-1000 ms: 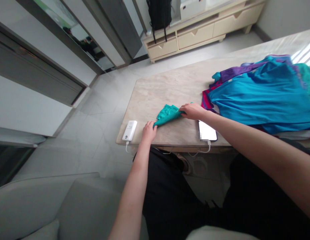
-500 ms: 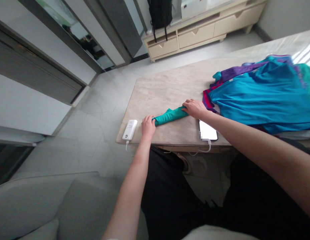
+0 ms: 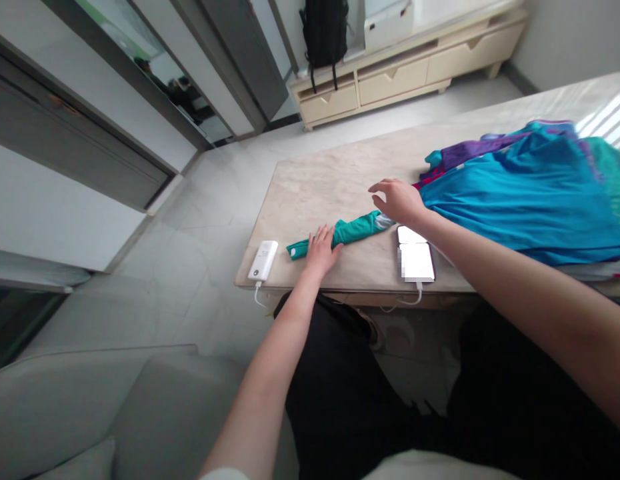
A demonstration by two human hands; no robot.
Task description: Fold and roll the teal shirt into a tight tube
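A narrow green roll of folded cloth (image 3: 357, 228) lies across the front of the table (image 3: 330, 170), with a pale patch at its right end. My left hand (image 3: 321, 248) rests flat on the roll, left of its middle, fingers stretched out. Raised above the roll's right end, my right hand (image 3: 397, 200) holds nothing, its thumb and fingers apart. Just right of that hand, a blue garment (image 3: 530, 193) lies spread on top of a pile of purple, red and green clothes.
A white power bank (image 3: 263, 261) with a cable lies at the table's left corner. A phone (image 3: 415, 255) with a lit screen and a plugged-in cable is near the front edge. Beyond the table stand a cream cabinet (image 3: 390, 85) and a black backpack (image 3: 325, 33).
My left hand has slid right from the roll's left end onto its body, its fingers now flat. My right hand has let go of the right end and lifted off.
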